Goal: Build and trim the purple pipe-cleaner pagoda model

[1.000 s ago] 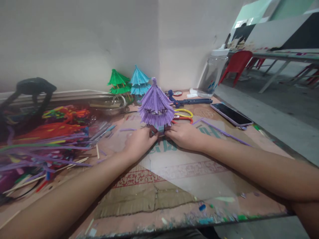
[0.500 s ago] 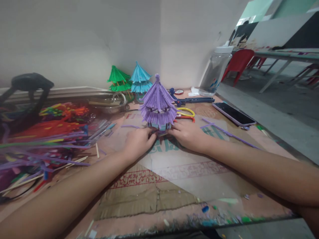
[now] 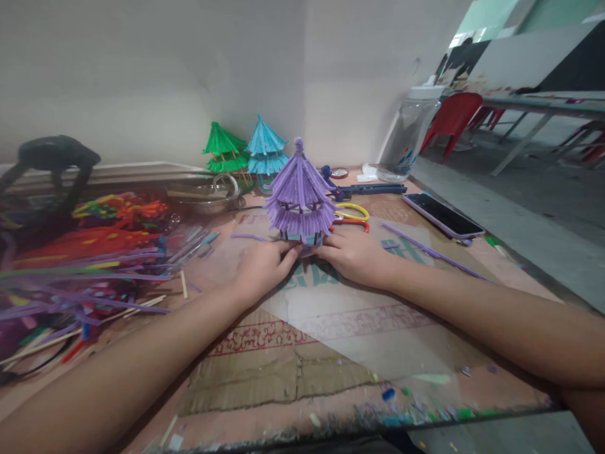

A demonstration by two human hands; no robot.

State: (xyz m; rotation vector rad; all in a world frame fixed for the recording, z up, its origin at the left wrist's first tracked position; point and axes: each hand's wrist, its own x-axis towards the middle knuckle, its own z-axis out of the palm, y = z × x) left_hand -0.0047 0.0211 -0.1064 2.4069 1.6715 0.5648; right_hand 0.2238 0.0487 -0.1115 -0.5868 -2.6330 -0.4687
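A purple pipe-cleaner pavilion (image 3: 300,189) with a two-tiered pointed roof stands upright on the cardboard (image 3: 278,372) before me. My left hand (image 3: 267,265) grips its base from the left, thumb and fingers closed at the front edge. From the right, my right hand (image 3: 352,255) pinches the same base, its fingers pressed together. The hands nearly meet at the front, hiding most of the base. Behind the right hand lie scissors (image 3: 354,217) with yellow and red handles. A purple pipe cleaner (image 3: 432,252) rests on the sheet to the right.
Green (image 3: 225,148) and blue pavilions (image 3: 267,148) stand by the wall. Pipe cleaners (image 3: 94,271) and sticks are heaped at left, beside a metal bowl (image 3: 203,195). Dark-handled pliers (image 3: 368,189), a clear bottle (image 3: 409,135) and a phone (image 3: 444,215) lie or stand at back right.
Both hands stay at the pavilion's base; the thumbs and fingertips have drawn slightly closer together at its front. A short purple piece beside the right hand is now mostly hidden by it.
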